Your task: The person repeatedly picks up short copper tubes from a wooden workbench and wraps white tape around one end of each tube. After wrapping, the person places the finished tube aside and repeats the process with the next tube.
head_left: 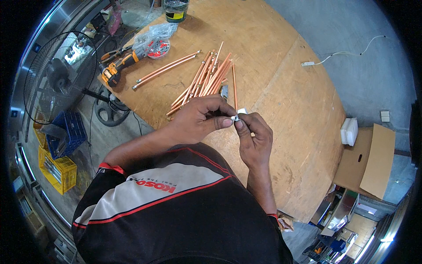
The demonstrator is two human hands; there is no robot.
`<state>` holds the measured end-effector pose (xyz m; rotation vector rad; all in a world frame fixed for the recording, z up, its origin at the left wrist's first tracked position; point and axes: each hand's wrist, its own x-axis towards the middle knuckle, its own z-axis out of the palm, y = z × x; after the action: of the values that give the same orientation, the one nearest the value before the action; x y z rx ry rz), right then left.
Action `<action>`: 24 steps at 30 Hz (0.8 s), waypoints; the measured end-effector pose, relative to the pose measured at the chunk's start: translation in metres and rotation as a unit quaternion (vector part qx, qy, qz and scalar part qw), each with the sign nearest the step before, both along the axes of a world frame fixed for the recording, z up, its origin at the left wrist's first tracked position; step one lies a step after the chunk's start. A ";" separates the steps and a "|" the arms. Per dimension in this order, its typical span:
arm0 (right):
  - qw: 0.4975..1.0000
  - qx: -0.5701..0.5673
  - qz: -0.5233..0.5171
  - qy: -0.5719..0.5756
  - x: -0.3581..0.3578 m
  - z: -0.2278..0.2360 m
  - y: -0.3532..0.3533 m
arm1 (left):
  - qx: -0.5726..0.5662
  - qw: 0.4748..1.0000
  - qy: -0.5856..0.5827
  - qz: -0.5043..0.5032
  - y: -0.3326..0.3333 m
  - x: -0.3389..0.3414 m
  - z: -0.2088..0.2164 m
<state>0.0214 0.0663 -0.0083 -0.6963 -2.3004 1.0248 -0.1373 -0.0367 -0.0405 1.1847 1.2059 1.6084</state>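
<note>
Over the near part of the wooden table [285,110], my left hand [204,116] and my right hand [256,138] meet. Between thumbs and fingers they pinch a small white ring-shaped piece [234,118]. Just beyond it a single copper tube [234,86] points away from me; my fingers hide its near end, so I cannot tell whether it joins the white piece. A small white block-like thing [242,111] shows behind my right fingertips. To the left of the single tube lies a loose pile of copper tubes [206,79], several with fittings on their ends.
Two copper tubes [165,70] lie apart, farther left. Near the table's left edge are an orange-and-black power tool [121,66] and a plastic bag with a tub of small red and grey parts [158,47]. A dark bucket [176,11] stands at the far edge; a fan [59,75] is left.
</note>
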 end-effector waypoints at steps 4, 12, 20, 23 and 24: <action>0.999 -0.040 0.004 0.017 -0.003 0.000 0.001 | 0.005 0.999 0.028 0.043 0.000 0.005 0.002; 1.000 0.005 -0.006 0.028 -0.005 -0.007 0.002 | -0.008 0.989 -0.142 0.036 0.001 0.011 -0.002; 0.998 -0.019 0.025 0.049 -0.008 -0.002 0.008 | -0.058 0.975 -0.215 -0.022 0.001 0.006 0.009; 0.997 -0.041 0.036 0.047 -0.007 -0.002 0.008 | -0.064 0.969 -0.232 -0.061 0.002 0.001 0.008; 0.997 -0.046 0.037 0.047 -0.007 -0.002 0.008 | -0.051 0.973 -0.215 -0.069 0.002 0.000 0.007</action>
<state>0.0147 0.0747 -0.0106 -0.5903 -2.2240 1.1771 -0.1368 -0.0342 -0.0337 0.7819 0.8938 1.5745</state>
